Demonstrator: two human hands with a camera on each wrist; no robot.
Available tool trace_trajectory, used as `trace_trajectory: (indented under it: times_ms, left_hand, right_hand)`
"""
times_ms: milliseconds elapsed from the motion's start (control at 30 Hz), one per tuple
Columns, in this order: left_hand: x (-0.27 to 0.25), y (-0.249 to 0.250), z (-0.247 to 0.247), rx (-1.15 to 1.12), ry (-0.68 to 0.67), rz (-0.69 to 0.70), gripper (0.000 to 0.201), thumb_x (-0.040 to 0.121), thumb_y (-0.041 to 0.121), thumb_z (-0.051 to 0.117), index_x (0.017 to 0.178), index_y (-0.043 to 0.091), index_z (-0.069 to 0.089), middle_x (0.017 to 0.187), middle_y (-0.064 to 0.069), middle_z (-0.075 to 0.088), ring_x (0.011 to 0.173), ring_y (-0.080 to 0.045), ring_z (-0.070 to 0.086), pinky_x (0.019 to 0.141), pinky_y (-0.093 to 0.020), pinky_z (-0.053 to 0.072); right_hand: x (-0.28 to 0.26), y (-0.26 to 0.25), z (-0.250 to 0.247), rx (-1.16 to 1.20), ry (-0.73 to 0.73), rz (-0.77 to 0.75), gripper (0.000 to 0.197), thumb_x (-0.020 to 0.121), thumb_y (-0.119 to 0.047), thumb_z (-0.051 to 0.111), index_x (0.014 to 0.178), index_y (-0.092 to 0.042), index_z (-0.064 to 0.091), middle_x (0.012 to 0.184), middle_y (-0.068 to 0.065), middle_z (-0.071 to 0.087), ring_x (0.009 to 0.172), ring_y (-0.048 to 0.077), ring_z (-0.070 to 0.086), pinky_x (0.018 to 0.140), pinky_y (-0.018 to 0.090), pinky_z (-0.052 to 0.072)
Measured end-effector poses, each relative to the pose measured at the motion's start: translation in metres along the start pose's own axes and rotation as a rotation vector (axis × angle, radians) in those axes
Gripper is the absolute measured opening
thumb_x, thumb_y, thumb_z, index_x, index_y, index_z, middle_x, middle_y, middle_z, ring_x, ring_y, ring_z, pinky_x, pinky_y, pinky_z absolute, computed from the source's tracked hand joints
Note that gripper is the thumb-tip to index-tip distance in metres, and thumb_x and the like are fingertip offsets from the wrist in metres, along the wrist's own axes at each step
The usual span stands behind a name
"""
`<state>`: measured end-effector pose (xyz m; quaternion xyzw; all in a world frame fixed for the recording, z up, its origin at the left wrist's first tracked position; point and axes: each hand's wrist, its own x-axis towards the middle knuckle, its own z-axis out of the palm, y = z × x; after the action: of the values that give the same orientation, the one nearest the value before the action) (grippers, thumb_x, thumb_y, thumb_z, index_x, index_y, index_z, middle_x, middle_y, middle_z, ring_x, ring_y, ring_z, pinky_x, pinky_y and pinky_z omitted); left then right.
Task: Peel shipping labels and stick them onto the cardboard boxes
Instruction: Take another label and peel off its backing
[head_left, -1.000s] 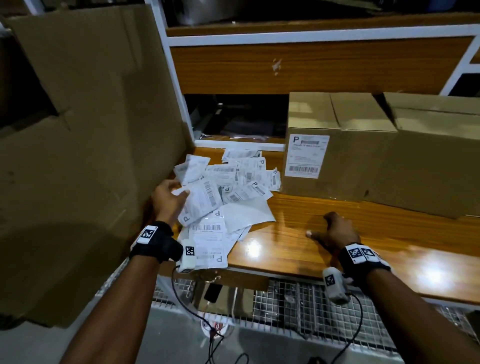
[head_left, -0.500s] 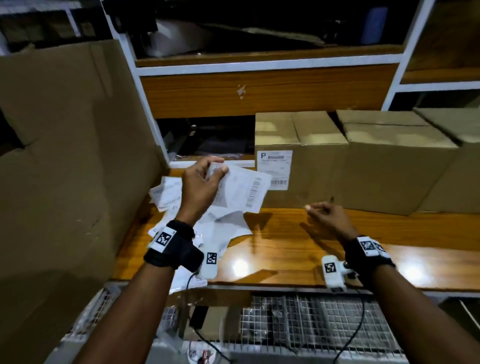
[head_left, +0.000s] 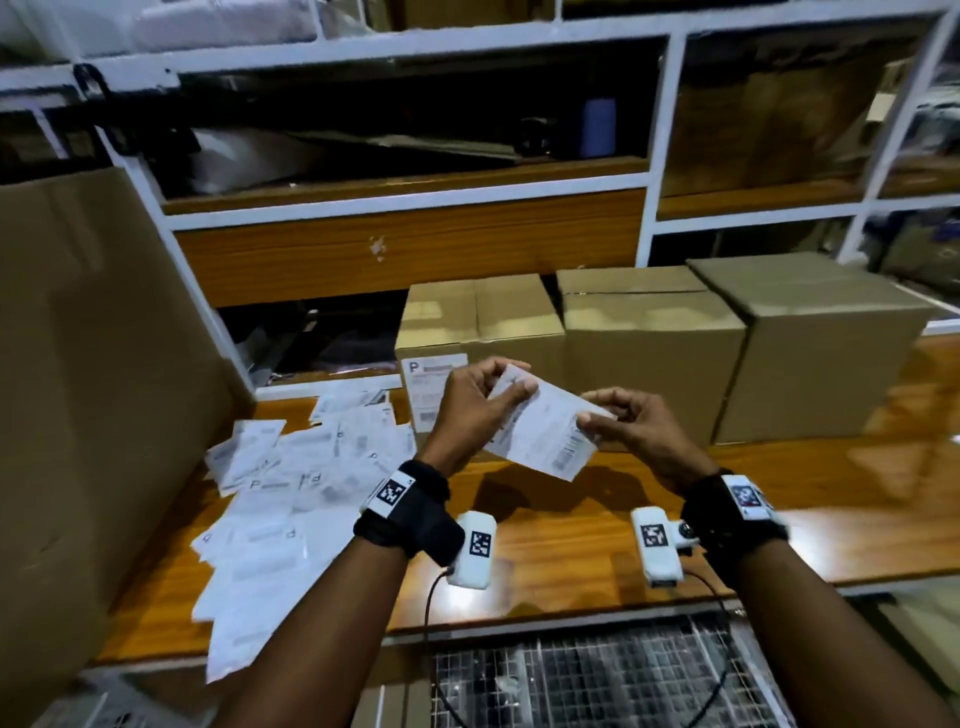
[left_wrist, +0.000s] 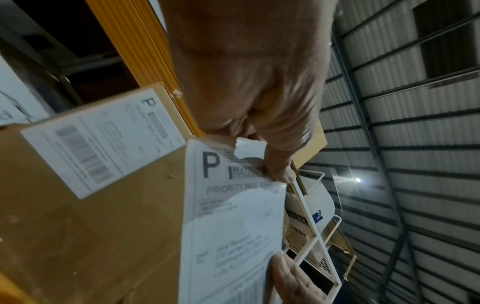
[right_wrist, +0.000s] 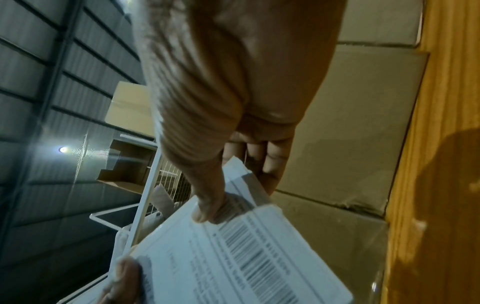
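Both hands hold one white shipping label (head_left: 545, 428) in the air above the wooden bench. My left hand (head_left: 480, 400) pinches its top end near the big P (left_wrist: 211, 167), where a corner of the sheet is curled back. My right hand (head_left: 618, 421) pinches the barcode end (right_wrist: 246, 242) between thumb and fingers. Behind the label stand three cardboard boxes: the left box (head_left: 483, 332) carries a stuck label (head_left: 431, 384) on its front, the middle box (head_left: 654, 338) and right box (head_left: 810, 338) show plain fronts. A heap of loose labels (head_left: 291, 483) lies on the bench at the left.
A tall flattened cardboard sheet (head_left: 88, 405) leans at the left edge of the wooden bench (head_left: 571, 545). White shelving (head_left: 405, 202) rises behind the boxes. A wire mesh rack (head_left: 597, 686) sits below the bench front.
My left hand lifted one label out of the heap and carried it to the middle. My right hand rose from the bench and took hold of the label's other end.
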<state>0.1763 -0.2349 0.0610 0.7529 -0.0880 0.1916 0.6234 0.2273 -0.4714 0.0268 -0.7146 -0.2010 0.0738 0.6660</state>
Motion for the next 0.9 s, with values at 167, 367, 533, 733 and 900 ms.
trace_trajectory:
  times_ms: [167, 367, 533, 733, 900]
  left_hand:
    - [0.013, -0.005, 0.040, -0.073, -0.016, -0.144, 0.028, 0.092, 0.028, 0.074, 0.117, 0.018, 0.067, 0.105, 0.004, 0.078, 0.096, -0.012, 0.074, 0.073, -0.026, 0.060]
    - [0.023, -0.011, 0.082, -0.287, 0.023, -0.323, 0.022, 0.096, 0.019, 0.068, 0.112, 0.003, 0.069, 0.095, -0.008, 0.078, 0.080, -0.014, 0.070, 0.070, -0.025, 0.059]
    - [0.036, -0.010, 0.096, -0.399, 0.056, -0.335, 0.014, 0.095, 0.013, 0.068, 0.106, 0.005, 0.070, 0.095, -0.010, 0.078, 0.079, -0.014, 0.070, 0.070, -0.025, 0.059]
    - [0.058, -0.005, 0.083, -0.317, -0.032, -0.273, 0.016, 0.093, 0.021, 0.072, 0.102, 0.008, 0.071, 0.102, -0.012, 0.078, 0.085, -0.016, 0.071, 0.070, -0.026, 0.059]
    - [0.064, -0.005, 0.065, -0.305, -0.094, -0.252, 0.015, 0.093, 0.015, 0.071, 0.105, 0.005, 0.068, 0.107, -0.015, 0.077, 0.087, -0.017, 0.072, 0.069, -0.026, 0.058]
  right_hand:
    - [-0.002, 0.011, -0.051, 0.049, 0.241, -0.098, 0.014, 0.089, -0.012, 0.077, 0.099, -0.003, 0.074, 0.089, 0.004, 0.077, 0.077, 0.011, 0.070, 0.065, 0.026, 0.056]
    - [-0.001, 0.027, -0.094, 0.113, 0.302, -0.026, 0.014, 0.092, -0.017, 0.073, 0.105, -0.010, 0.071, 0.097, 0.008, 0.078, 0.089, 0.021, 0.073, 0.076, 0.039, 0.060]
    - [-0.001, 0.026, -0.105, 0.132, 0.238, 0.049, 0.023, 0.094, -0.021, 0.072, 0.113, -0.008, 0.068, 0.101, 0.006, 0.079, 0.092, 0.024, 0.076, 0.069, 0.036, 0.060]
    - [0.015, -0.006, -0.097, 0.162, 0.120, 0.027, 0.032, 0.095, -0.019, 0.070, 0.121, 0.000, 0.064, 0.110, 0.012, 0.078, 0.098, 0.029, 0.077, 0.072, 0.035, 0.064]
    - [0.026, -0.023, -0.079, 0.192, 0.117, -0.007, 0.031, 0.096, -0.014, 0.066, 0.120, 0.006, 0.063, 0.115, 0.020, 0.075, 0.103, 0.035, 0.074, 0.084, 0.050, 0.062]
